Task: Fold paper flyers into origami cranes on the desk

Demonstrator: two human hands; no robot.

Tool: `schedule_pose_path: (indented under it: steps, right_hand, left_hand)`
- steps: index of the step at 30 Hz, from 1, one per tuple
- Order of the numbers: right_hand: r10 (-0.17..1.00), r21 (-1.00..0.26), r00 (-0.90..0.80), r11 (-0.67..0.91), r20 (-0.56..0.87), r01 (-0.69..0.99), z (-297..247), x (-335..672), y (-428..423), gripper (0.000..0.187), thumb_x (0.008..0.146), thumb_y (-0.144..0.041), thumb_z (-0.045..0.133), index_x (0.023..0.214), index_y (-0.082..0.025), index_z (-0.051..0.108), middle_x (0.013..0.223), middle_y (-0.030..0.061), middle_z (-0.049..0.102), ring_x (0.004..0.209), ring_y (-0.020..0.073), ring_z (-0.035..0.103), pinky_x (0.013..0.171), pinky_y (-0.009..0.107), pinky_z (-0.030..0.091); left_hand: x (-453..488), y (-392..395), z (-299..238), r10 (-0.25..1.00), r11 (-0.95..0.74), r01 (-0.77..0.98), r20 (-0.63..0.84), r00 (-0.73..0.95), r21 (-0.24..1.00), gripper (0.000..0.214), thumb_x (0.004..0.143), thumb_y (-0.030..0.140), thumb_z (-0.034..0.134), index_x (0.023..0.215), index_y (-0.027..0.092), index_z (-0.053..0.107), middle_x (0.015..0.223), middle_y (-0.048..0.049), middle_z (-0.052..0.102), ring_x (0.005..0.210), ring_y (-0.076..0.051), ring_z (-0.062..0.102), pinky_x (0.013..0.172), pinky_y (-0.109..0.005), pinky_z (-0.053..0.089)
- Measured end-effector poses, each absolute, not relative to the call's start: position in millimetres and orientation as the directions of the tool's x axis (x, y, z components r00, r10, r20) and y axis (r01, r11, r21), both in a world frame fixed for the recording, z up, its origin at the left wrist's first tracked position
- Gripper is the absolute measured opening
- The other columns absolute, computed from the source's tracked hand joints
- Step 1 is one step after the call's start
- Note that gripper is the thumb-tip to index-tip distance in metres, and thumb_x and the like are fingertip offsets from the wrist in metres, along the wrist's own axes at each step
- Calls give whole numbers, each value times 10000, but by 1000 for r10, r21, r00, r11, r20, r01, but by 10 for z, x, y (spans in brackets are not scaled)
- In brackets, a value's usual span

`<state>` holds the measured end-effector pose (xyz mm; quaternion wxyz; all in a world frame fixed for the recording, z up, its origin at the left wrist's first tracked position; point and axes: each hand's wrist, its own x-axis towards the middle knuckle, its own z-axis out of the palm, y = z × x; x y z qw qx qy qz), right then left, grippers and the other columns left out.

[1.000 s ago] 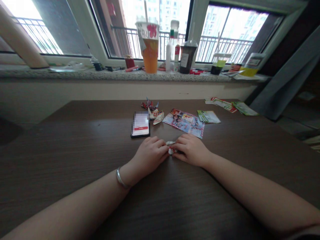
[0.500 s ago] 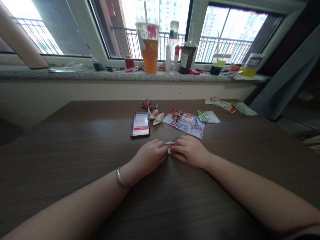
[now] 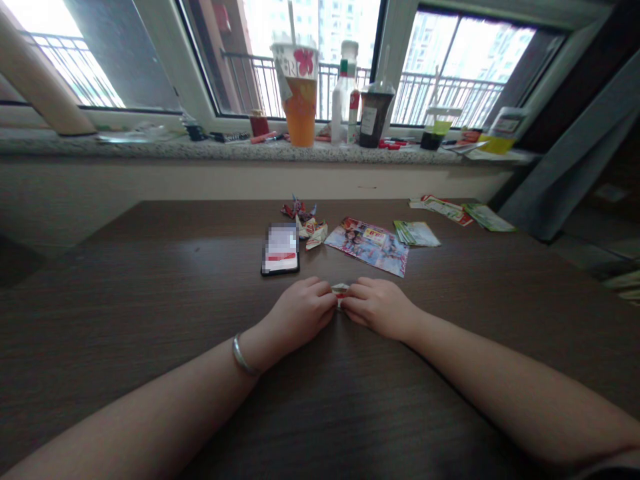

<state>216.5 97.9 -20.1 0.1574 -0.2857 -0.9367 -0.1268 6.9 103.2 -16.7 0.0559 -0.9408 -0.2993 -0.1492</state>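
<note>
The left hand (image 3: 300,313), a silver bangle (image 3: 242,357) on its wrist, rests knuckles-up on the dark wood-grain table (image 3: 150,300), fingers curled and pinching the small folded white-and-red printed paper (image 3: 340,289). The right hand (image 3: 380,308) pinches it from the other side. Holding it low against the tabletop likely steadies it for a firm crease. Only its far tip shows, pointing away from the person, so its long axis cannot be told. Beyond lie a black smartphone (image 3: 281,249), crumpled folded paper pieces (image 3: 307,223) and a flat colourful printed sheet (image 3: 370,244).
</note>
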Motion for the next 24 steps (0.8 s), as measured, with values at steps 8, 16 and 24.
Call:
schedule_pose_path:
  steps: [8,16,24]
  right_hand:
    - [547,68,-738,783,395,618,-247,2174,992,167,920,-279,530,865,-198,666,835,46,647,784,172,544,674,286,402]
    - [592,-53,-706,779,389,624,-217,2158,986,126,884,-244,542,879,-185,653,837,54,646,806,182,549,705,291,424]
    - [563,-54,-732,805,383,591,-238,2162,999,135,896,-274,555,884,-191,661,851,61,652,807,188,543,713,303,427]
  left_hand:
    - [74,1027,-174,567,-807,589,336,752,43,122,894,218,543,844,160,639,822,-54,622,767,-183,536,710,-322,456]
    - [78,1021,-150,539,-803,595,388,748,-30,155,892,227,552,775,163,630,775,-47,620,786,-195,521,752,-342,454]
    - [72,1020,-181,565,-797,604,359,743,3,188,916,235,520,799,166,649,789,-45,634,738,-167,557,684,-298,471]
